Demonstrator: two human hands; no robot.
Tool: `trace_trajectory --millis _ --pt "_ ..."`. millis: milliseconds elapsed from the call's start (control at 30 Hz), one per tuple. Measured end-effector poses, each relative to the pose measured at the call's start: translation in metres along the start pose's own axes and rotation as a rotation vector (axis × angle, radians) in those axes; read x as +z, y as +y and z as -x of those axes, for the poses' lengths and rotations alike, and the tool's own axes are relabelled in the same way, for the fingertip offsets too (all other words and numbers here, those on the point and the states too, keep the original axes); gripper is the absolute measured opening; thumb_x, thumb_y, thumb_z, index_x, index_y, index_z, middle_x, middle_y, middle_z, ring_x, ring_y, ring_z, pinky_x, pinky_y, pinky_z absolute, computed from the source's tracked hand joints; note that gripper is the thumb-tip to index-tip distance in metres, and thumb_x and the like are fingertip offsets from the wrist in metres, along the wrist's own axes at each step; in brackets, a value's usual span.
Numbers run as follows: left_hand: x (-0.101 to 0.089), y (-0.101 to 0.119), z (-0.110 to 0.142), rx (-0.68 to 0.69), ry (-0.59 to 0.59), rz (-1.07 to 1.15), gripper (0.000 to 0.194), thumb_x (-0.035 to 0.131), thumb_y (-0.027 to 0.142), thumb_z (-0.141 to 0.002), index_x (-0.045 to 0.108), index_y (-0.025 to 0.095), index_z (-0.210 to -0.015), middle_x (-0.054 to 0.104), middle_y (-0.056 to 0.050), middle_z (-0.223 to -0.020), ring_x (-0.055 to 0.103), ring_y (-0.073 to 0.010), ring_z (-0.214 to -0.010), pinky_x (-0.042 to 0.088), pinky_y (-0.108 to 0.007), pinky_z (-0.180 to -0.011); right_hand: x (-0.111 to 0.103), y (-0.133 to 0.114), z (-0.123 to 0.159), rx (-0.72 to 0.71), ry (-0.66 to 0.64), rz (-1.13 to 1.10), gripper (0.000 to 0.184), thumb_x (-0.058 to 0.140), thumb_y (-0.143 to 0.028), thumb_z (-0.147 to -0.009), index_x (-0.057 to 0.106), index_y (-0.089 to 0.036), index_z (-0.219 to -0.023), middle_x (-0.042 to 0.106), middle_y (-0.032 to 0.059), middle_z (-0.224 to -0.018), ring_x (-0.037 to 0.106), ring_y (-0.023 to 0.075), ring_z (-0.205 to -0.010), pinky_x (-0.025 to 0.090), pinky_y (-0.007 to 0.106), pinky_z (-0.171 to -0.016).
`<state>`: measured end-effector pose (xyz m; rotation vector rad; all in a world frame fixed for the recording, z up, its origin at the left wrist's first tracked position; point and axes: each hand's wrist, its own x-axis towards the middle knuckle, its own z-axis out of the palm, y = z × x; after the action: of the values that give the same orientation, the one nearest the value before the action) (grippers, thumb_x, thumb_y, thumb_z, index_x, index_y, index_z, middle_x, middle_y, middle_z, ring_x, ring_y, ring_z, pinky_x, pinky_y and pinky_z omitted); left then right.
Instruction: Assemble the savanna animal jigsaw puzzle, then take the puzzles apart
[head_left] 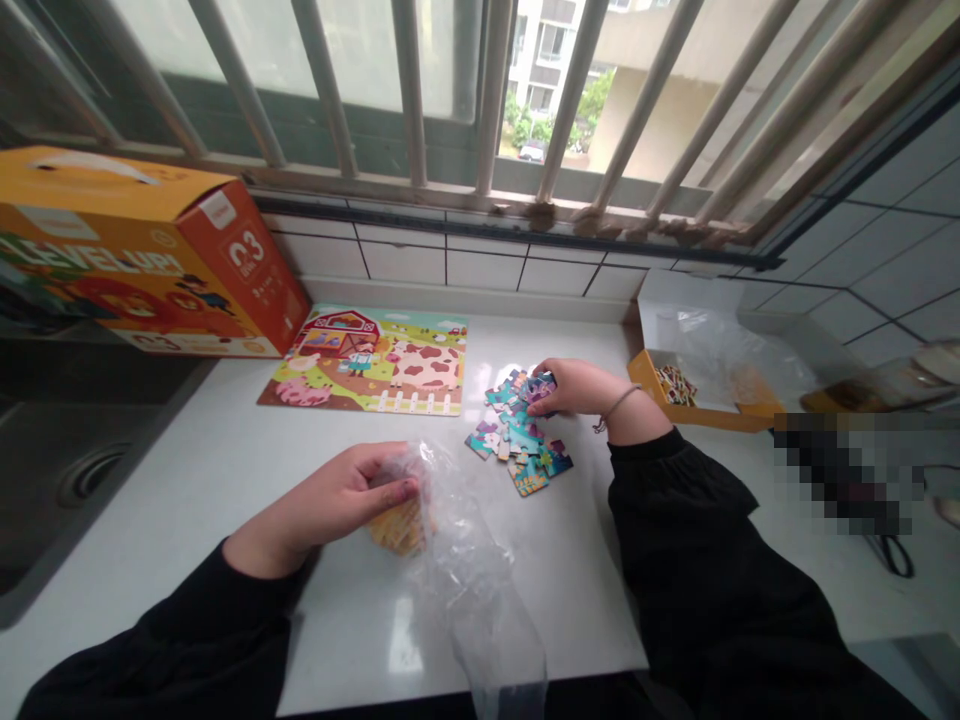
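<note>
My left hand (pixel 360 490) pinches a clear plastic bag (pixel 480 570) whose loose end trails toward the counter's front edge. Yellowish pieces (pixel 399 528) show through the bag under that hand. Further back, my right hand (pixel 566 388) is closed on a few purple and dark puzzle pieces (pixel 538 386), at the top of a loose heap of teal, purple and green puzzle pieces (pixel 525 435). To the left of the heap lies a finished-looking farm picture (pixel 375 365) with a barn, a cow and pigs.
An orange carton (pixel 225 270) with a handle stands at the back left, beside a dark sink (pixel 90 450). At the back right, an opened box (pixel 705 405) holds small pieces and clear plastic. A barred window (pixel 450 100) runs behind the white counter (pixel 592 600).
</note>
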<state>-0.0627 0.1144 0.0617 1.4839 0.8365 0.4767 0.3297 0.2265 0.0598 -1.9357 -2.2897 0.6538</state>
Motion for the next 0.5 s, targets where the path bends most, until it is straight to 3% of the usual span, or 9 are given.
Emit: trace_trajectory --millis 133,200,333,500 --pt "-0.001 -0.001 0.000 0.014 0.008 -0.035 0.040 0.075 0.057 -0.103 0.078 0.017 -0.100 0.080 -0.008 -0.098 0.073 -0.0226 -0.088 0.057 -0.031 -0.082 0.013 -0.011 -0.003 -0.026 0.043 0.145 0.044 0.104 -0.050 -0.068 0.077 -0.026 -0.093 0.080 0.0131 -0.095 0.075 0.0363 -0.092 0.055 0.043 -0.077" --pt "-0.001 -0.002 0.000 0.023 0.006 -0.037 0.041 0.074 0.058 -0.103 0.078 0.017 -0.100 0.079 -0.007 -0.098 0.073 -0.0223 -0.088 0.057 -0.031 -0.082 0.015 -0.009 -0.004 -0.054 0.074 0.144 0.045 0.105 -0.050 -0.066 0.076 -0.026 -0.091 0.077 0.0121 -0.093 0.074 0.0348 -0.090 0.057 0.044 -0.078" --pt "0.000 -0.001 0.000 0.002 -0.002 -0.024 0.044 0.073 0.061 -0.103 0.077 0.017 -0.101 0.080 -0.008 -0.098 0.074 -0.0238 -0.088 0.058 -0.032 -0.081 0.011 -0.004 -0.003 -0.055 0.133 0.122 0.057 0.107 -0.043 -0.063 0.076 -0.024 -0.106 0.077 0.0127 -0.109 0.072 0.0329 -0.096 0.057 0.043 -0.082" --pt "-0.001 -0.001 0.000 0.008 -0.011 -0.016 0.042 0.073 0.059 -0.103 0.078 0.017 -0.101 0.080 -0.007 -0.097 0.074 -0.0225 -0.087 0.057 -0.030 -0.080 0.003 -0.016 0.000 -0.070 0.142 0.018 0.051 0.102 -0.044 -0.074 0.074 -0.025 -0.113 0.080 0.0075 -0.104 0.072 0.0300 -0.096 0.054 0.038 -0.080"
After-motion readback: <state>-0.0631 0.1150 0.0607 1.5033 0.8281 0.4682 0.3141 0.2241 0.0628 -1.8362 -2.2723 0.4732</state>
